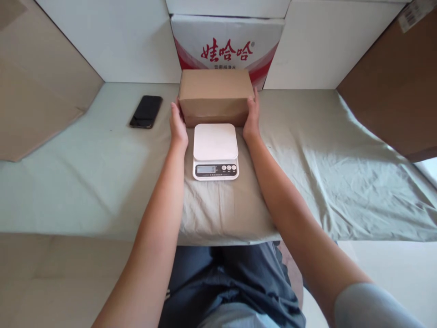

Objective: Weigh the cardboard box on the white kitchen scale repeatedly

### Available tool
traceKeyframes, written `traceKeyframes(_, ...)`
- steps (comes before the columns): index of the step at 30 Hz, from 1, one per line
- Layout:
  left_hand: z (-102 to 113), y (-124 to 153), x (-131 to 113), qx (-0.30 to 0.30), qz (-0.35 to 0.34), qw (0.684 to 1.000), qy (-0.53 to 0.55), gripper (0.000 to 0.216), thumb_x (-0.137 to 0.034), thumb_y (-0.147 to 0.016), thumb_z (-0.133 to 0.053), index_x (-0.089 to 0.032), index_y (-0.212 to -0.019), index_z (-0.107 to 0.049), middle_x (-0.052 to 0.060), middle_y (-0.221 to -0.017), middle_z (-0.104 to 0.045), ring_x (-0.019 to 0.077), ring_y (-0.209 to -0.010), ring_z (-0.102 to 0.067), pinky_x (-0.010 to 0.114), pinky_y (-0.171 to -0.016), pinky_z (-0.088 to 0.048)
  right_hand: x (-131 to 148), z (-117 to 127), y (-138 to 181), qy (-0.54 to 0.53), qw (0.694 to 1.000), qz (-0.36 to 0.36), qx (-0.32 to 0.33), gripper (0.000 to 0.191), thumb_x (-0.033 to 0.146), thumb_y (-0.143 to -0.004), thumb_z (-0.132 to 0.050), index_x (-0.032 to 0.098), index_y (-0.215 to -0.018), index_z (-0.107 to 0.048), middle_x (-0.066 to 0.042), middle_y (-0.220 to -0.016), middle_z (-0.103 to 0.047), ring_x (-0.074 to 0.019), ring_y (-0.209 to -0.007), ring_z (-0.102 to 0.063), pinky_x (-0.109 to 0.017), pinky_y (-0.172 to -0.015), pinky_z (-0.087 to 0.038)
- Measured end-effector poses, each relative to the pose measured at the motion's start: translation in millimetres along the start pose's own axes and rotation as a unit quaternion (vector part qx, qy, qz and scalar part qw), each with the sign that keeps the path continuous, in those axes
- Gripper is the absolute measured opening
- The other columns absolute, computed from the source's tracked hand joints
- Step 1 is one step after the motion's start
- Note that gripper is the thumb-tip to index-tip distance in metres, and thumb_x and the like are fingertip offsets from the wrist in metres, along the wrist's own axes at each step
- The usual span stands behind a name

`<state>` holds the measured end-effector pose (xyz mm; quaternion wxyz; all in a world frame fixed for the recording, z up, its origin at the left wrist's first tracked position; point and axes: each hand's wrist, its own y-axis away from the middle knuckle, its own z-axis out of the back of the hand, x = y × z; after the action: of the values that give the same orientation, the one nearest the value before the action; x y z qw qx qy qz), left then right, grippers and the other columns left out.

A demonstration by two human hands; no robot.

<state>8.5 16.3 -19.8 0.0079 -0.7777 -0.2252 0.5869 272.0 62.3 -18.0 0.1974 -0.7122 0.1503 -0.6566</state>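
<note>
A brown cardboard box (215,109) sits behind a white kitchen scale (215,142), near the back of the cloth-covered table. Pressed against the box's left side is my left hand (178,124). My right hand (251,117) grips the opposite side, its thumb on the front near the right edge. Between them the two hands hold the box; the fingers on its far sides are partly hidden. The scale lies between my forearms with nothing on its platform, and its display reads 0.
A black phone (146,111) lies on the green cloth (102,173) to the left. Behind the brown box stands a white and red printed carton (227,34). Large cardboard panels stand at the left (41,86) and right (396,86). The table's front edge runs above my lap.
</note>
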Motion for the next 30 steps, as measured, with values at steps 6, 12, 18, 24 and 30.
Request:
traceKeyframes(6, 33, -14, -10, -0.059, 0.022, 0.994, -0.089, 0.111, -0.083, -0.098, 0.016, -0.021, -0.168, -0.043, 0.003, -0.188, -0.025, 0.0209, -0.177, -0.009, 0.047, -0.142, -0.018, 26, 44, 2, -0.029, 0.982, -0.052, -0.180, 0.102, 0.096, -0.085, -0.050, 0.043, -0.172, -0.031, 0.011, -0.186, -0.031, -0.0206, -0.176, -0.025, -0.046, -0.151, -0.014)
traceKeyframes(12, 11, 23, -32, -0.058, 0.058, 0.993, -0.083, 0.101, -0.079, -0.105, 0.007, -0.019, -0.169, -0.043, 0.005, -0.187, -0.028, 0.0182, -0.176, -0.019, 0.039, -0.144, -0.020, 19, 34, 44, -0.051, 0.985, -0.108, -0.127, 0.098, 0.095, -0.084, -0.049, 0.038, -0.164, -0.044, 0.006, -0.183, -0.039, -0.0300, -0.177, -0.025, -0.061, -0.149, -0.014)
traceKeyframes(18, -5, 34, -37, -0.046, 0.070, 0.993, -0.080, 0.075, -0.053, -0.115, -0.004, -0.020, -0.166, -0.048, 0.004, -0.184, -0.034, 0.0107, -0.170, -0.031, 0.033, -0.143, -0.024, 13, 11, 40, -0.035, 0.995, -0.078, -0.046, 0.092, 0.103, -0.074, -0.057, 0.058, -0.155, -0.054, 0.029, -0.171, -0.050, -0.0187, -0.177, -0.025, -0.041, -0.150, -0.023)
traceKeyframes(24, -5, 30, -34, -0.037, 0.069, 0.994, -0.076, 0.084, -0.067, -0.113, -0.007, -0.017, -0.168, -0.046, 0.006, -0.185, -0.032, 0.0135, -0.171, -0.030, 0.030, -0.142, -0.026, 24, 5, 39, -0.058, 0.997, -0.041, -0.011, 0.072, 0.085, -0.081, -0.061, 0.049, -0.143, -0.064, 0.017, -0.161, -0.063, -0.0247, -0.172, -0.038, -0.049, -0.149, -0.028)
traceKeyframes(30, -12, 34, -41, -0.044, 0.091, 0.994, -0.045, 0.072, -0.049, -0.118, -0.004, -0.017, -0.170, -0.043, 0.006, -0.185, -0.032, 0.0096, -0.169, -0.035, 0.026, -0.139, -0.030, 39, -2, 40, -0.059, 0.995, -0.078, -0.004, 0.061, 0.079, -0.079, -0.060, 0.051, -0.133, -0.065, 0.016, -0.153, -0.070, -0.0212, -0.168, -0.044, -0.042, -0.146, -0.034)
